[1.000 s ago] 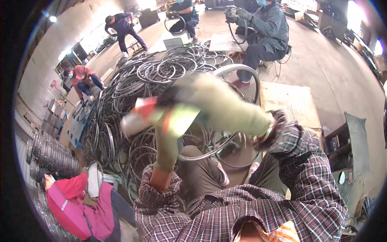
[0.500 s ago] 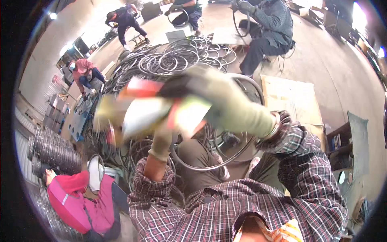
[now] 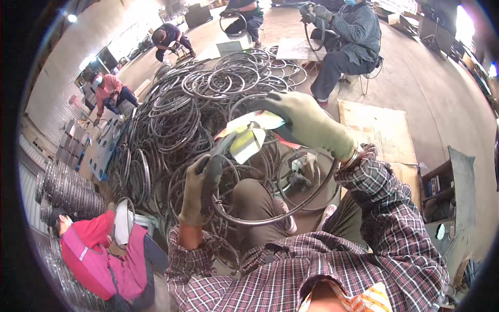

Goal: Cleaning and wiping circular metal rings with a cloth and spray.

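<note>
Both my hands wear pale gloves with dark palms and fingers. My right hand [image 3: 317, 124] grips a crumpled sheet [image 3: 253, 130] of white, yellow and red thin material, paper or plastic. My left hand [image 3: 201, 179] pinches the lower left side of this sheet between thumb and fingers. Below my hands a dark ring like a wheel rim [image 3: 283, 219] rests at my knees, slightly tilted. Part of its far side is hidden behind the sheet and gloves.
A large heap of dark rims [image 3: 176, 114] spreads ahead and left. Flattened cardboard [image 3: 377, 130] lies at the right, near a dark shelf box [image 3: 439, 187]. A person in red [image 3: 99, 255] sits at the left beside stacked rims [image 3: 70, 195]. Several others sit farther off.
The sheet, smeared and spread out to the left before, is now bunched and steadier between my hands. My right hand has moved slightly right, and the left hand shows more clearly.
</note>
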`<control>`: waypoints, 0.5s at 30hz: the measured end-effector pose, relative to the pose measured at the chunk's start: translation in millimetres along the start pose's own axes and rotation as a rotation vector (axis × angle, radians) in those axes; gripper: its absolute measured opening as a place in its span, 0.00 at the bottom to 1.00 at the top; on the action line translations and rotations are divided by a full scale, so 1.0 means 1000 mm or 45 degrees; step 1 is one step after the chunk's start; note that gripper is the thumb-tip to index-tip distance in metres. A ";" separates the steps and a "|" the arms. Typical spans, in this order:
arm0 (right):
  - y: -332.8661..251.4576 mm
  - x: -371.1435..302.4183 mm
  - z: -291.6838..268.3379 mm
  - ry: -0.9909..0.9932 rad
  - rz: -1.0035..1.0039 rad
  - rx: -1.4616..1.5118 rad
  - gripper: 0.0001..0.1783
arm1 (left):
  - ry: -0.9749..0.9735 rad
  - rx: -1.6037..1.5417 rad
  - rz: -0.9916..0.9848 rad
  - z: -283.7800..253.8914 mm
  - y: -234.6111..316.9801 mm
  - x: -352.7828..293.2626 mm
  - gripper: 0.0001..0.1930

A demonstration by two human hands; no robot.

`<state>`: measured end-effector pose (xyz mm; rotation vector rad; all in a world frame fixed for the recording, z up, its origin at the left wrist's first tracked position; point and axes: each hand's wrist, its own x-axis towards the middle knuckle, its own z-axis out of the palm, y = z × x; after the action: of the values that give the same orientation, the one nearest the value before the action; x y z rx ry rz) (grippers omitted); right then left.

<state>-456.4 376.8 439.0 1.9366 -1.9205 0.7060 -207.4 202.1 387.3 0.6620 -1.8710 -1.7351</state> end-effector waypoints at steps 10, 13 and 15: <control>-0.037 0.025 0.008 0.054 -0.272 -0.058 0.25 | 0.207 0.773 0.658 0.033 0.038 -0.015 0.11; -0.001 -0.010 0.003 0.222 -0.102 0.158 0.27 | 0.194 0.982 0.578 0.031 0.048 -0.027 0.10; 0.034 -0.049 0.002 0.220 0.252 0.278 0.24 | 0.306 0.937 0.619 0.030 0.055 -0.029 0.08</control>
<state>-488.1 414.8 406.2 1.7505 -2.0145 1.1429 -205.9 247.0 438.9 0.5646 -2.2376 -0.6192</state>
